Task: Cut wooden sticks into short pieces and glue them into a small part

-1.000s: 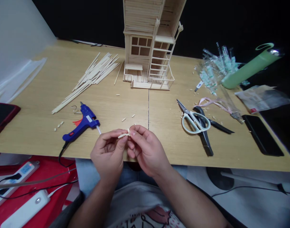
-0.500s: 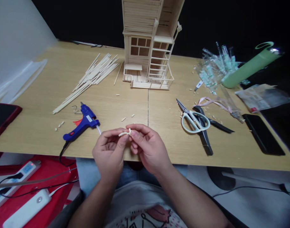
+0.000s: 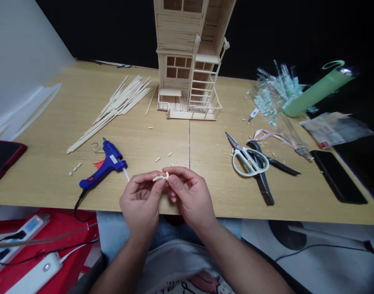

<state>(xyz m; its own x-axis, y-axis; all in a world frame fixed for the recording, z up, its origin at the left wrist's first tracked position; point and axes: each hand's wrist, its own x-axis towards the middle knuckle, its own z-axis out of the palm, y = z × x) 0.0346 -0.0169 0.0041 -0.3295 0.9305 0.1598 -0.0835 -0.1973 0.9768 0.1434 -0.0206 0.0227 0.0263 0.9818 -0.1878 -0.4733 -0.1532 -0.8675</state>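
Observation:
Near the table's front edge, my left hand (image 3: 141,198) and my right hand (image 3: 191,196) meet, both pinching a small assembly of short wooden stick pieces (image 3: 160,178). One bit stands up from it at the right fingertips; the rest is partly covered by my fingers. Left of my hands lies a blue hot glue gun (image 3: 109,163), a glue stick poking from its back. Cut stick bits (image 3: 158,159) are scattered just beyond my fingers. Farther back stands a model house (image 3: 177,81) built of wooden sticks, with a ladder (image 3: 202,87) and a railed deck.
Loose wooden sticks (image 3: 122,106) lie back left. On the right are scissors (image 3: 246,157) over a black-handled tool (image 3: 264,190), a black phone (image 3: 339,176), wrapped glassy tubes (image 3: 272,92) and a green bottle (image 3: 315,92). A red-edged phone (image 3: 5,159) lies left; power strips (image 3: 20,241) sit below.
The camera view has tilted slightly, so the table and house appear lower. Both hands keep their pinch on the small stick assembly, with hardly any movement.

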